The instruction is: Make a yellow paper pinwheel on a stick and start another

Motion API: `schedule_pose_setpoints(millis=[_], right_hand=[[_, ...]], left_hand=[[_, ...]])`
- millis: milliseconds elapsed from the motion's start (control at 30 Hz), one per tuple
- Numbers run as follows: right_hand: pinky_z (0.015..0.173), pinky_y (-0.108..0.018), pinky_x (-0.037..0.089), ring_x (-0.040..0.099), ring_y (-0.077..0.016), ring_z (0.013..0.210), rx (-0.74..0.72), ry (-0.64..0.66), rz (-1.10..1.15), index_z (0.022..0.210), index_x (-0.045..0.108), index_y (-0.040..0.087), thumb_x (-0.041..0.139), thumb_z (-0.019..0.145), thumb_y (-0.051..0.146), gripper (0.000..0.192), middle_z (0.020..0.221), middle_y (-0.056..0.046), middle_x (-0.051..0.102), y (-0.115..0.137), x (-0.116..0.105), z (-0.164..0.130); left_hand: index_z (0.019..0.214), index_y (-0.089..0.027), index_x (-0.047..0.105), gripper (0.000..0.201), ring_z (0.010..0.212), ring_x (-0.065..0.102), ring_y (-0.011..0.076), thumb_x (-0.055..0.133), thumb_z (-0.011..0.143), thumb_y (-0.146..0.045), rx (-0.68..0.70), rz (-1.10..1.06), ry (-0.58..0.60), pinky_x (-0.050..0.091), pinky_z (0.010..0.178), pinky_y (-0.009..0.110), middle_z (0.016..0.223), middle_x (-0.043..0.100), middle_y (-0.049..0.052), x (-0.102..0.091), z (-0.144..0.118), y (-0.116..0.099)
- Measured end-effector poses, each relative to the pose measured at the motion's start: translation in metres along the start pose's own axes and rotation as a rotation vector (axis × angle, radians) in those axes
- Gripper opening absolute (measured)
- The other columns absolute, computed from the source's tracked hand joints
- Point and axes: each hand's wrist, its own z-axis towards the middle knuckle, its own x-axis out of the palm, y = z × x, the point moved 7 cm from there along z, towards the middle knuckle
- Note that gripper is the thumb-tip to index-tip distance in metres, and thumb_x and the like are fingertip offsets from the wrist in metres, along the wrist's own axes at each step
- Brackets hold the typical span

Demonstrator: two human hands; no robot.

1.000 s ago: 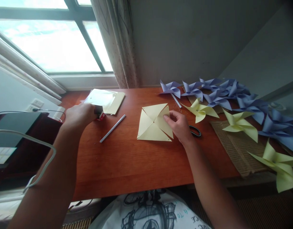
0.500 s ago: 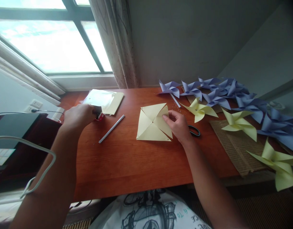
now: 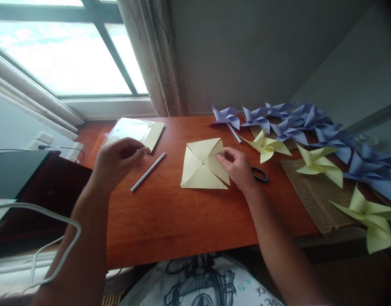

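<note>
Lifting off the counter [image 3: 170,216] at left-centre, left hand [image 3: 117,159] had raised, fingers pinched on something tiny, right hand [image 3: 238,166] still pinching the yellow paper square [image 3: 201,165].

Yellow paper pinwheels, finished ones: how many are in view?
3. One yellow pinwheel lies right of the right hand, one on the woven mat, one at the right edge. More may be hidden under the purple ones.

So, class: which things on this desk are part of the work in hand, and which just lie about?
In use: yellow paper square, right hand, left hand, white stick.
Lying about: scissors, finished pinwheels, paper packet, woven mat.
</note>
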Motion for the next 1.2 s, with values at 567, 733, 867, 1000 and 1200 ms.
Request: schedule_pose_setpoints(millis=[567,733,867,1000,1200], right_hand=[[0.069,-0.032,0.053,0.069,-0.0224,0.078,0.045,0.082,-0.037,0.089,0.071,0.020,0.069,0.087,0.041,0.021,0.083,-0.004,0.074,0.004,0.017,-0.006],[0.069,-0.030,0.052,0.068,-0.0206,0.077,0.051,0.080,0.047,0.087,0.071,0.020,0.070,0.086,0.039,0.019,0.083,-0.003,0.074,0.006,0.019,-0.007],[0.070,-0.030,0.054,0.069,-0.0205,0.078,0.073,0.053,0.157,0.089,0.071,0.021,0.072,0.085,0.038,0.017,0.084,-0.002,0.074,0.002,0.015,-0.005],[0.070,-0.029,0.052,0.068,-0.0194,0.077,0.081,0.042,0.185,0.088,0.070,0.022,0.073,0.085,0.035,0.014,0.084,-0.002,0.074,0.000,0.014,-0.004],[0.070,-0.028,0.051,0.067,-0.0186,0.076,0.100,0.062,0.180,0.086,0.071,0.021,0.074,0.084,0.034,0.013,0.081,-0.001,0.073,0.002,0.018,-0.005]], left_hand=[[0.081,-0.017,0.068,0.009,0.056,0.049,0.0099,0.067,0.085,-0.025,0.139,-0.123,0.354,0.038,0.052,0.023,0.072,0.069,0.002,0.142,-0.040,-0.022],[0.079,-0.017,0.067,0.012,0.053,0.041,0.0086,0.067,0.086,-0.027,0.175,-0.048,0.363,0.032,0.050,0.022,0.062,0.056,-0.003,0.146,-0.044,-0.023],[0.082,-0.018,0.066,0.017,0.055,0.046,0.0100,0.069,0.087,-0.034,0.094,-0.193,0.344,0.033,0.050,0.022,0.065,0.059,-0.001,0.136,-0.042,-0.013],[0.083,-0.017,0.065,0.021,0.054,0.049,0.0096,0.073,0.085,-0.035,-0.013,-0.346,0.356,0.036,0.050,0.022,0.071,0.068,0.003,0.134,-0.042,-0.005],[0.081,-0.015,0.066,0.020,0.061,0.056,0.0116,0.074,0.084,-0.034,-0.044,-0.412,0.408,0.044,0.054,0.023,0.075,0.070,0.005,0.141,-0.046,-0.005]])
